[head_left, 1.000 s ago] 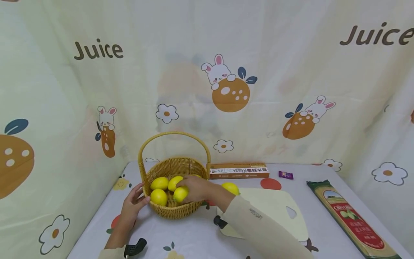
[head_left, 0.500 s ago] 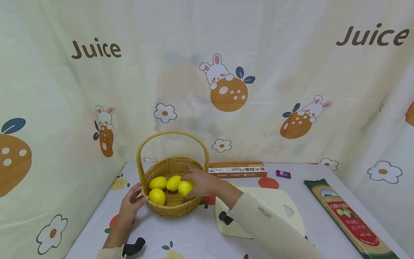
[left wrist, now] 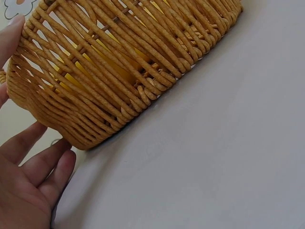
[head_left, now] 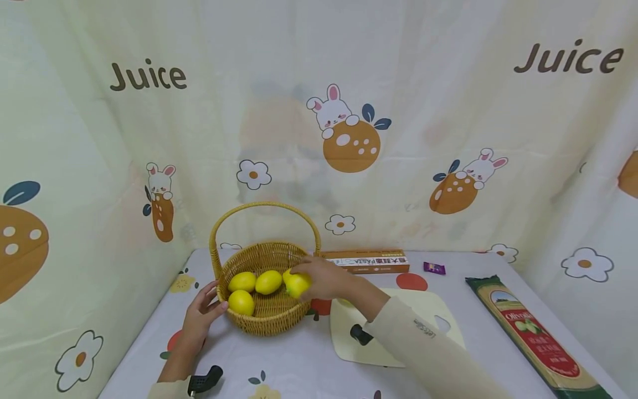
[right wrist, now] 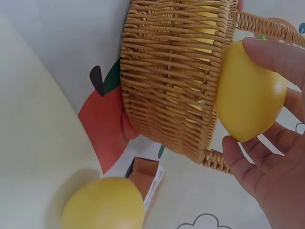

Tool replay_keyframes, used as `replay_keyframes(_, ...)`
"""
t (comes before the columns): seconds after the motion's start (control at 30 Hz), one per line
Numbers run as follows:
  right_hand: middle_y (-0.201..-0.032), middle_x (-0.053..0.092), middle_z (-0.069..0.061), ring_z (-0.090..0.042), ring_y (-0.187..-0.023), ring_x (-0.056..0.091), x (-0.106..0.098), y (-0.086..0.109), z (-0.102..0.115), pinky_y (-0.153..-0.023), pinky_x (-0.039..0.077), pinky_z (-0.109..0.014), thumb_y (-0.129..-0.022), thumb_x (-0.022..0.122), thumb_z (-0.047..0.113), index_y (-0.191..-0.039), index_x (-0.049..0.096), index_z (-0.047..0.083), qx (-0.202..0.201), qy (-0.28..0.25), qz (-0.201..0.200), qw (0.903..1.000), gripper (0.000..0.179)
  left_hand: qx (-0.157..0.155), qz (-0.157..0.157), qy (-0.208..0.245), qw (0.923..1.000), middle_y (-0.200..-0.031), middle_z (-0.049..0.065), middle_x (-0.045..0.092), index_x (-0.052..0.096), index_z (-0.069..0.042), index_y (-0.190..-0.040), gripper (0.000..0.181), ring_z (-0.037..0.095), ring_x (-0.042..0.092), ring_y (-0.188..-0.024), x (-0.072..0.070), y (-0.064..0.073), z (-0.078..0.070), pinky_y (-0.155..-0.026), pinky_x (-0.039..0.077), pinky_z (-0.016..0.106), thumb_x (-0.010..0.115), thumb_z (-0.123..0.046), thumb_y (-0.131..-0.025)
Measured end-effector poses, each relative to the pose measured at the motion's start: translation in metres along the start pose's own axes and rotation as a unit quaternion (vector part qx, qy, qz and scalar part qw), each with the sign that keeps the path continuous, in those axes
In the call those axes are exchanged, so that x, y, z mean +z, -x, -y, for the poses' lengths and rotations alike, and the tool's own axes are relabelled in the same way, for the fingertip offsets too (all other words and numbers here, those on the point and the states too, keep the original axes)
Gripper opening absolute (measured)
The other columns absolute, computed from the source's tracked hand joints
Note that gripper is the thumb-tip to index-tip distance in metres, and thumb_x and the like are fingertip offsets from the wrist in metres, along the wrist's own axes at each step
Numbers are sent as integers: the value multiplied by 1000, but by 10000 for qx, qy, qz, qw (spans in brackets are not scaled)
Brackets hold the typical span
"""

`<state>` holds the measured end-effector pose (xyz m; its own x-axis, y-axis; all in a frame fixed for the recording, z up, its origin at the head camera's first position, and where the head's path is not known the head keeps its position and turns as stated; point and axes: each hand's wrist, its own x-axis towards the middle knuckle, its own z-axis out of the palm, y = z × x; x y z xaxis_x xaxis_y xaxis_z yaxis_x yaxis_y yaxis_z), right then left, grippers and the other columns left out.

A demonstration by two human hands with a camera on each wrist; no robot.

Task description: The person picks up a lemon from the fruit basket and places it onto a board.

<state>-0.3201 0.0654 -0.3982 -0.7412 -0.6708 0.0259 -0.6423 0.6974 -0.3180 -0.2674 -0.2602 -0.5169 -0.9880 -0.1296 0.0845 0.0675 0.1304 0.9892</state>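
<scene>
In the head view, a wicker basket (head_left: 269, 327) with a tall handle stands on the table with several lemons (head_left: 269, 282) inside. My left hand (head_left: 199, 313) holds the basket's left side; the left wrist view shows its fingers (left wrist: 57, 174) against the weave. Thumb and fingertips of my right hand (head_left: 326, 280) grip another lemon (right wrist: 250, 93) at the basket's right rim. The right wrist view has that lemon just above the rim, with the thumb on one side and fingers on the other. One more lemon (right wrist: 105, 205) lies by the cutting board, mostly hidden by my right arm in the head view.
Right of the basket lies a cream cutting board (head_left: 399, 321), partly under my right sleeve. Behind it is a pasta box (head_left: 369, 261), with a small purple packet (head_left: 434, 268) beside it. A long green and beige Olivoila packet (head_left: 538, 338) lies at the right.
My right hand has moved right and slightly up with the lemon, from inside the basket to its right rim. The left hand stays at the basket's left side.
</scene>
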Motion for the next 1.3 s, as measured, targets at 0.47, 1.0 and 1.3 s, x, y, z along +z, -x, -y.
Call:
replay_keyframes(0.47,-136,50,-3,-25,-116,51,-19,31,-22,-92,45,-41,-77,77,31,-131,61,21,-9,184,-199,9996,57,-47,16,-5,10000,-151,17,35,37,-24,-149,73,38,42,-132,1,-2,1,-105,35,52,75,-33,-87)
replay_keyframes(1.0,-117,53,9,-16,-98,50,-24,64,-69,-84,48,-36,-75,83,28,-125,64,27,732,50,-387,9966,53,11,30,-102,9999,-151,17,35,35,-23,-150,74,37,43,-131,-3,1,-2,-104,36,50,73,-31,-88)
replay_keyframes(1.3,-120,56,4,-20,-104,50,-26,79,-88,-90,49,-43,-71,86,24,-122,66,24,1118,-139,-532,9922,54,36,36,-34,10000,-151,18,35,35,-22,-150,72,38,42,-131,-1,1,-1,-104,36,51,72,-29,-89)
